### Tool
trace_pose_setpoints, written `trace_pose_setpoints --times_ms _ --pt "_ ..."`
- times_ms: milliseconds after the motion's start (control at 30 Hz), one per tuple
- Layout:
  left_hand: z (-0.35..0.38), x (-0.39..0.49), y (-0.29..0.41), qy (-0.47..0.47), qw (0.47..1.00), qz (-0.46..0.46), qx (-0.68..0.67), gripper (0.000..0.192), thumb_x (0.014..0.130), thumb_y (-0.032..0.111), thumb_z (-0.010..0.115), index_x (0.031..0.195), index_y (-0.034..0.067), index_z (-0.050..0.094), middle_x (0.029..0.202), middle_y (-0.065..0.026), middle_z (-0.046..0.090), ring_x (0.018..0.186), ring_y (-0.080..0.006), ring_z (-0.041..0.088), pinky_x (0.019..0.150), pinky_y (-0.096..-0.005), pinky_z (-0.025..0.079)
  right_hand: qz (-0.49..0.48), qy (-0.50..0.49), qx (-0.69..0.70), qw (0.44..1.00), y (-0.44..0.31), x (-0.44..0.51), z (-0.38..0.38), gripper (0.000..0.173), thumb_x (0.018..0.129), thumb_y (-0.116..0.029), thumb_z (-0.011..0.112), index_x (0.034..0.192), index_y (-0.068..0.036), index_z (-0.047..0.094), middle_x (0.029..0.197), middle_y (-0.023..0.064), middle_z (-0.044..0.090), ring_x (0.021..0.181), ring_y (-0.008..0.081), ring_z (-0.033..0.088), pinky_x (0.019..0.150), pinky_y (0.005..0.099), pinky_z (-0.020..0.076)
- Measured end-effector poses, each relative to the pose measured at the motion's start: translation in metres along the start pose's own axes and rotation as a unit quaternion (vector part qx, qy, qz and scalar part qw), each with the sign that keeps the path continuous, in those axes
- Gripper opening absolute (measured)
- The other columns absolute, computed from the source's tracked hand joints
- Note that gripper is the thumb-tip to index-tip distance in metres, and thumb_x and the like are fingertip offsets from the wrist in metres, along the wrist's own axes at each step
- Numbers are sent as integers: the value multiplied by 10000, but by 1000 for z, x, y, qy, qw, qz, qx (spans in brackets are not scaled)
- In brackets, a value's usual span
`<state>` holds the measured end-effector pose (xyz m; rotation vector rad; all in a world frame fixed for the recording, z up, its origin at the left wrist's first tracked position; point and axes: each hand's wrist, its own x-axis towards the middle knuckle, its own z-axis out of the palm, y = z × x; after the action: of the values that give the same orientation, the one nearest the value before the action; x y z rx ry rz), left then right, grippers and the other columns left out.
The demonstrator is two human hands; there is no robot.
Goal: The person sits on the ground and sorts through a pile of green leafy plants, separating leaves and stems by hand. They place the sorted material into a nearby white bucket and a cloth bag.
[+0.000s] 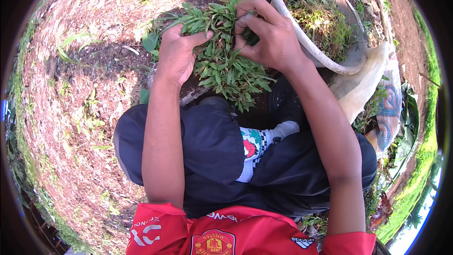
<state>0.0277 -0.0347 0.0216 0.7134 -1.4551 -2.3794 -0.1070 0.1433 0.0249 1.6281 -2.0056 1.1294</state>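
Note:
A thick clump of leafy green grass (226, 63) is between my two hands, above my knees. My left hand (178, 51) holds its left side, thumb laid across the leaves and the other fingers hidden behind them. Against the clump's upper right edge, the curled fingers of my right hand (270, 32) grip some leaves, with a gap inside the curl. Just beyond that hand, a pale sack (361, 81) with a thick rolled rim gapes wide. Loose pulled grass (318, 21) lies inside it.
Bare brown soil (88, 95) with scattered weeds spreads to the left, partly sunlit. A second, patterned sack (388, 113) lies at the right. Dark boots (285, 99) are below the clump. A wooden pole (380, 7) runs along the upper right, and green turf (424, 141) borders the far right.

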Motion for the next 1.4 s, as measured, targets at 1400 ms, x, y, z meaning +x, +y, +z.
trace_pose_setpoints --times_ms 1400 --pt "-4 4 2 45 999 -3 -13 344 934 -62 715 1268 -56 632 1177 -139 729 1057 -246 714 928 -400 591 221 55 48 973 -23 13 0 125 951 -109 802 1024 -17 760 1065 121 774 911 265 775 791 387 611"
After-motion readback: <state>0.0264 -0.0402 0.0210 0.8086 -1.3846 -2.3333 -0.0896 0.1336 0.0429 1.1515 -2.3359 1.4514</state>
